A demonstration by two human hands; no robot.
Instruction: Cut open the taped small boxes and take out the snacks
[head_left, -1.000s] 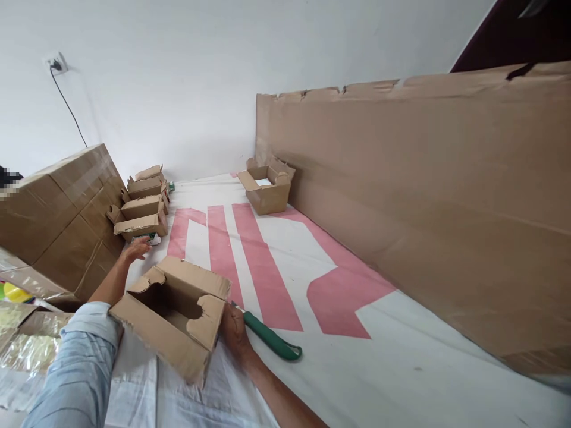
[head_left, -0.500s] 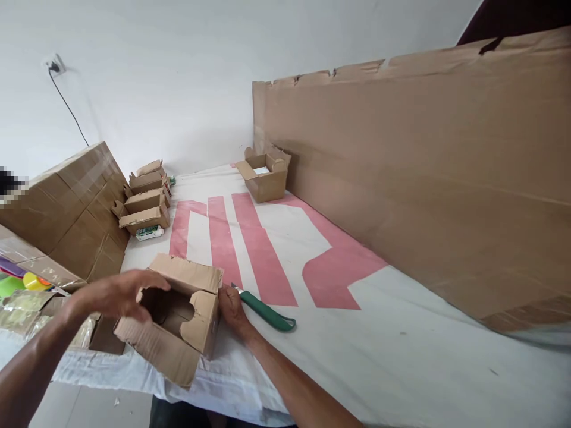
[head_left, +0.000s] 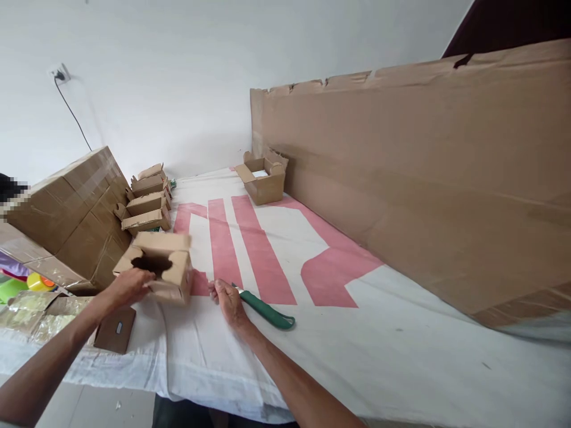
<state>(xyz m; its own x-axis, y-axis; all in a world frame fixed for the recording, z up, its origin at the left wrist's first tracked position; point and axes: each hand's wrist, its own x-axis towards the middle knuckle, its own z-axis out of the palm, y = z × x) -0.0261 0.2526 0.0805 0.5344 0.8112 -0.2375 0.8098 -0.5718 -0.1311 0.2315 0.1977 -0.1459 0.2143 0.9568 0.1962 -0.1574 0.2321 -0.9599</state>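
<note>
A small brown cardboard box [head_left: 173,291] with a dark opening on top is at the left of the table. My left hand [head_left: 129,286] grips its near side, the fingers reaching to the opening. My right hand [head_left: 227,300] is apart from the box, to its right, with its fingers curled together; whether anything small is between them cannot be made out. Just right of that hand, a green-handled tool [head_left: 267,312] lies on the white and pink cloth [head_left: 312,351], its tip partly hidden by the fingers.
Open boxes [head_left: 145,221] stand in a row at the back left, beside a large carton [head_left: 75,214]. Another open box [head_left: 266,189] sits at the back centre. A long cardboard panel [head_left: 401,178] borders the right. A taped box [head_left: 49,315] lies front left.
The small box has moved away from me and to the left with my left hand, and its near flap no longer hangs out. My right hand has let go of it.
</note>
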